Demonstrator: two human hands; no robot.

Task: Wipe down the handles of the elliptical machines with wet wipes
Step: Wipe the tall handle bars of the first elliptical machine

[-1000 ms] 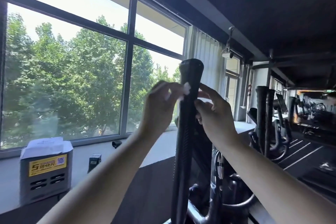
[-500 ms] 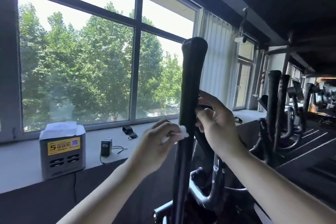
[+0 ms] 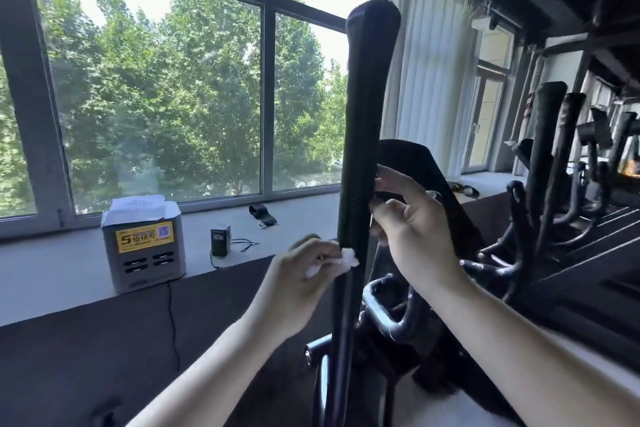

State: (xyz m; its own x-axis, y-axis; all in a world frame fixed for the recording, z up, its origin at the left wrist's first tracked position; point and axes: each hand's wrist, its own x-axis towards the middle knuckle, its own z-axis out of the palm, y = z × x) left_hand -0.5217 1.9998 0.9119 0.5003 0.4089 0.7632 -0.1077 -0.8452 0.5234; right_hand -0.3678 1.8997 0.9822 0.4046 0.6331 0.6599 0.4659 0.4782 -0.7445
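Observation:
A tall black elliptical handle [image 3: 363, 121] rises upright in the middle of the view, its padded grip ending near my hands. My left hand [image 3: 301, 277] pinches a small white wet wipe [image 3: 348, 258] and presses it against the left side of the handle at the bottom of the grip. My right hand [image 3: 412, 232] is on the right side of the handle a little higher, fingers loosely curled; its fingertips meet the grip's edge. The console [image 3: 415, 177] sits dark behind my right hand.
A grey charging box [image 3: 143, 250] with a yellow label, a small black adapter [image 3: 220, 241] and a black strap [image 3: 262, 213] lie on the windowsill. More elliptical handles [image 3: 545, 135] stand in a row at the right. The machine's metal frame [image 3: 391, 319] curves below my hands.
My left hand has slid the wipe down the handle from near the top to the bottom of the grip. My right hand has moved down too. The view has tilted downward.

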